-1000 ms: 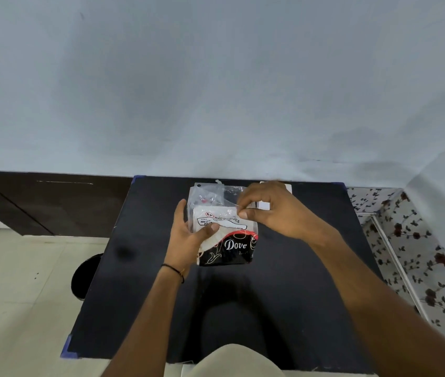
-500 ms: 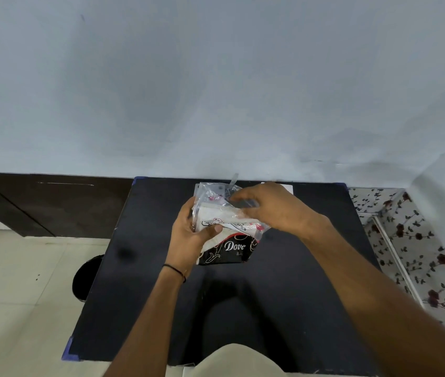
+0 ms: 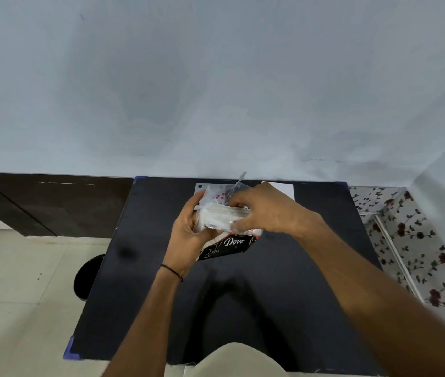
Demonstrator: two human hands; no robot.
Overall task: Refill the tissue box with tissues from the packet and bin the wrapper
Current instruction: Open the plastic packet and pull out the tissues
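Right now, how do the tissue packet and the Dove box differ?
The packet is clear crinkly plastic showing white tissues; the Dove box is black with white lettering. The packet is gripped by both the left hand and the right hand; the box sits below it on the table, largely hidden by packet and hands. Both are at mid-table.

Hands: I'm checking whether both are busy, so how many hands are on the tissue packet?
2. The left hand grips the packet's left end; the right hand closes over its right side, above the Dove box.
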